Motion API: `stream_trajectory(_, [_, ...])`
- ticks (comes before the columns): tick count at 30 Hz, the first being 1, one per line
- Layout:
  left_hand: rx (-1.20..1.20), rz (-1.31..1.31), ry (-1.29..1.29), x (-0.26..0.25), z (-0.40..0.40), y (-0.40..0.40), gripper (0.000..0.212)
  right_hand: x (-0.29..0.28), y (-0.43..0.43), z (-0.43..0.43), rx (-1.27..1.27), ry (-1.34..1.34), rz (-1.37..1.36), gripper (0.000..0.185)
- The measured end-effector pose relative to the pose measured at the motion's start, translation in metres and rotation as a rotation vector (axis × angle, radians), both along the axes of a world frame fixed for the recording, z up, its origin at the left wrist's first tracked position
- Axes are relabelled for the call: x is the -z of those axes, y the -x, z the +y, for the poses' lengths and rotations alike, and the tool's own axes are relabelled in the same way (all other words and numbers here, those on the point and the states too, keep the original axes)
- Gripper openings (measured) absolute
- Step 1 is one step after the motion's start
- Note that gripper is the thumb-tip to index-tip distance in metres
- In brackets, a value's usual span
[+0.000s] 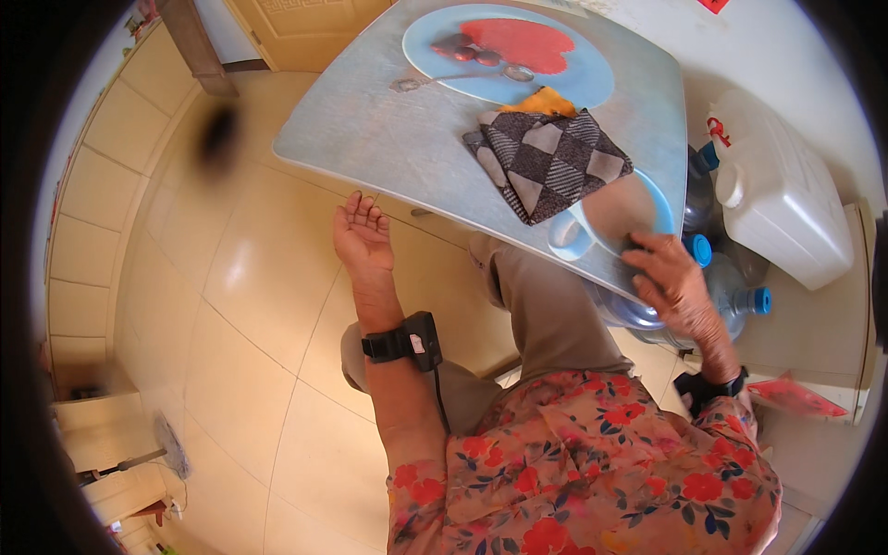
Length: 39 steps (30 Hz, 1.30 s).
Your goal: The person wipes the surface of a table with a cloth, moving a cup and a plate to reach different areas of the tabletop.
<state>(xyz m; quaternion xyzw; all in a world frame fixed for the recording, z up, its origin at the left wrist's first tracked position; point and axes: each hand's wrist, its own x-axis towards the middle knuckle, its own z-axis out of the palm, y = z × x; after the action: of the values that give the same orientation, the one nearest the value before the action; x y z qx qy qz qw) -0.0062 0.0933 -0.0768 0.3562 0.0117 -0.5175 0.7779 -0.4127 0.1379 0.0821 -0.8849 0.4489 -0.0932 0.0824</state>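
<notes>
A folded fabric piece with a dark grey checkered pattern (555, 163) lies on the table (361, 118). From beneath its far edge sticks out a piece of orange cloth (541, 102). My left hand (364, 232) is off the table's near edge, palm up, fingers a little curled and holding nothing. Over the table's near right corner is my right hand (669, 284), fingers spread, with nothing visible in it. Whether its fingertips touch the tabletop cannot be told. The plate, spoon, red heart and cup appear to be printed on the tabletop.
Large clear water bottles with blue caps (739, 298) stand right of the table, beside a white plastic jug (784, 187). My knees (548, 305) are under the table's near edge. A fan-like object (171, 444) stands at the lower left on the tiled floor (243, 333).
</notes>
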Motion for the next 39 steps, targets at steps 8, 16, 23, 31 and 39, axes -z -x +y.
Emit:
stream_trajectory(8, [-0.009, -0.122, -0.012, 0.000, 0.007, -0.006, 0.033, -0.047, -0.007, -0.063, -0.097, 0.133, 0.018, 0.055])
stream_trajectory(16, [0.007, -0.141, -0.017, -0.001, 0.007, -0.001, 0.031, -0.005, -0.091, -0.118, -0.352, 0.065, 0.237, 0.063])
stream_trajectory(23, [0.031, -0.166, -0.036, 0.000, 0.005, -0.001, 0.029, 0.033, -0.108, -0.146, -0.343, 0.164, 0.318, 0.066])
stream_trajectory(31, [0.045, -0.150, -0.037, 0.002, -0.002, 0.004, 0.028, 0.031, -0.066, -0.206, 0.033, 0.088, 0.318, 0.075])
stream_trajectory(39, [0.068, -0.138, -0.027, -0.004, -0.002, 0.007, 0.026, 0.022, 0.021, -0.195, 0.128, 0.042, 0.397, 0.079])
